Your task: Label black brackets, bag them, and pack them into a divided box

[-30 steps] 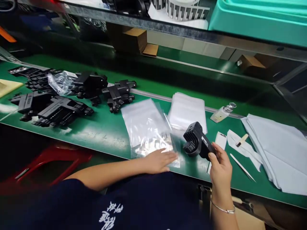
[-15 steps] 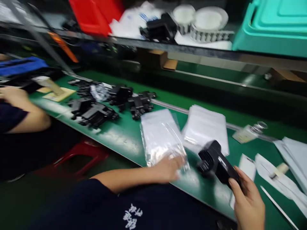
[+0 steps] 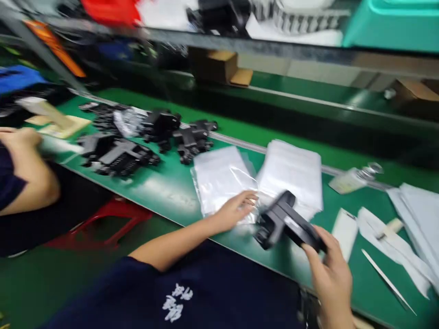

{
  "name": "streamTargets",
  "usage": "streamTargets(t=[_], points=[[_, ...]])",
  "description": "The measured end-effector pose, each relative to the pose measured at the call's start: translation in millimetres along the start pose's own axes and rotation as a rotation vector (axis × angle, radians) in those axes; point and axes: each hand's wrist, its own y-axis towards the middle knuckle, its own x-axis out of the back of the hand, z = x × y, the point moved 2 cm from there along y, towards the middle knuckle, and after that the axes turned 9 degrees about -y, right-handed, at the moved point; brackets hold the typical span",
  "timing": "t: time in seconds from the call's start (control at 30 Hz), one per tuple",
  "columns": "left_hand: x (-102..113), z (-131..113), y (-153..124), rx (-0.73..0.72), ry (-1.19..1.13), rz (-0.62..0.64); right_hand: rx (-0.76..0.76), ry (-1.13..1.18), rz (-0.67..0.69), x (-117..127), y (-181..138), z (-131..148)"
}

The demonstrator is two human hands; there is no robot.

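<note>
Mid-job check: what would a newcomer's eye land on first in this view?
Probably the chunky black plastic device held in the right hand, right of centre. The bright turquoise plastic bin at the top right likely comes next, then the jumbled black plastic parts lying left of centre, beyond the outstretched left hand.

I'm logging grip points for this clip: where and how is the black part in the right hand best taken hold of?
Probably by the slim, straight end of the black part, from the person's right, between thumb and fingers. That end slants toward the right hand, which grips it there; the wider, bulkier end points toward the left hand and seems to offer a less even hold.
</note>
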Motion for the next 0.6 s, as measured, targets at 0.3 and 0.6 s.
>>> streamTargets(t=[0.3, 0.6], points=[[-12.0, -20.6, 17.1, 0.167, -0.307, 0.047, 0.417, -0.183, 0.156, -11.7, 25.3, 42.5], [4.0, 24.6, -5.2, -0.011, 0.489, 0.359, 0.318, -0.160, 0.065, 9.7, 19.8, 11.0]])
